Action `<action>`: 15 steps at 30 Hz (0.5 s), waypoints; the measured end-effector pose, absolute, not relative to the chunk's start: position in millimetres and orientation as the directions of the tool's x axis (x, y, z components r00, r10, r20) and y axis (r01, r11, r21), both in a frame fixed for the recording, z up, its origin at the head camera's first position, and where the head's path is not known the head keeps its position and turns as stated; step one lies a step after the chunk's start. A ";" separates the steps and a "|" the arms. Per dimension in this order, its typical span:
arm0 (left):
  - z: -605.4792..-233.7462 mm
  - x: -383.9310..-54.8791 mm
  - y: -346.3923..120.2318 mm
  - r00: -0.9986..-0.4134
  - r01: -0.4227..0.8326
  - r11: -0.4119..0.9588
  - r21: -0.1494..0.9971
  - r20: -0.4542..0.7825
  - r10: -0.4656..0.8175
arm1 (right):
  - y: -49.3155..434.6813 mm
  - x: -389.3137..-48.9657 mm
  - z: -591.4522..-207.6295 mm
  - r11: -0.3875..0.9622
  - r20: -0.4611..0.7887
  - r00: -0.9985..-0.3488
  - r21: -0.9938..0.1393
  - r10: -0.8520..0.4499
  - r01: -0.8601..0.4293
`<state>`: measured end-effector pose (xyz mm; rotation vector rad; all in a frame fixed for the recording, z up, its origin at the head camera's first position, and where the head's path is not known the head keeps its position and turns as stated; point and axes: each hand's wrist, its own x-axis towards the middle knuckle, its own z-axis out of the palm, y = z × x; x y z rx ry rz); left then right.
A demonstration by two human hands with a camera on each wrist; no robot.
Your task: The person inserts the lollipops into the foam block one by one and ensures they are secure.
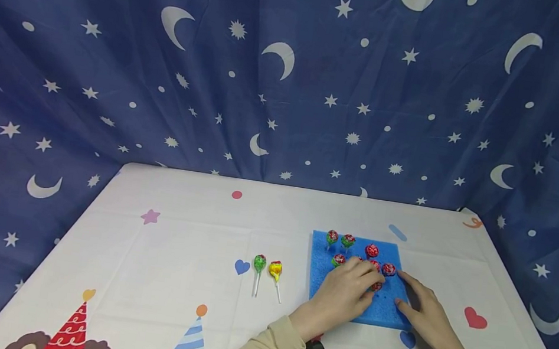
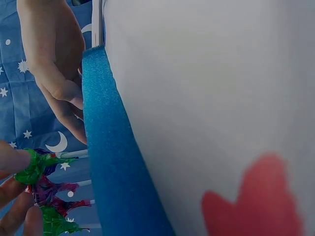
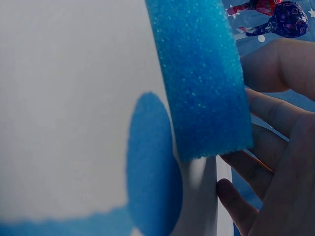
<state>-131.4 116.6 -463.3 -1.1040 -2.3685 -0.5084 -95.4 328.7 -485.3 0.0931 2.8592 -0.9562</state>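
A blue foam block [image 1: 383, 313] lies on the table with several wrapped lollipops [image 1: 372, 251] standing in it on their sticks. My left hand [image 1: 340, 293] reaches over the block; in the left wrist view its thumb and fingers pinch a green-wrapped lollipop [image 2: 33, 167], whose stick meets the foam. Beside the block's right edge is my right hand [image 1: 428, 319], fingers spread and only loosely bent. Its thumb and fingertips touch or nearly touch the foam [image 3: 206, 98] in the right wrist view. The left hand hides some of the lollipops from the head view.
Left of the block, a green lollipop [image 1: 260, 263] and a yellow lollipop [image 1: 275, 269] lie flat on the white printed tablecloth [image 1: 182, 256]. A dark blue curtain [image 1: 309, 119] with moons and stars rises behind the table and along its sides.
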 end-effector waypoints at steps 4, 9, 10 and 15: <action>-461.7 -130.7 114.4 -0.566 0.785 0.603 0.143 0.562 0.604 | 329.2 -96.1 -484.9 0.797 -0.140 -0.990 -0.596 0.017 0.098; -459.5 -129.7 109.8 -0.587 0.779 0.599 0.183 0.547 0.597 | 328.5 -96.5 -484.8 0.797 -0.142 -0.990 -0.595 0.021 0.102; -459.1 -129.2 108.4 -0.591 0.778 0.599 0.190 0.544 0.595 | 328.4 -97.0 -484.8 0.799 -0.143 -0.989 -0.593 0.021 0.102; -457.3 -127.2 100.5 -0.598 0.775 0.600 0.199 0.537 0.595 | 327.4 -96.8 -484.9 0.801 -0.151 -0.988 -0.588 0.025 0.110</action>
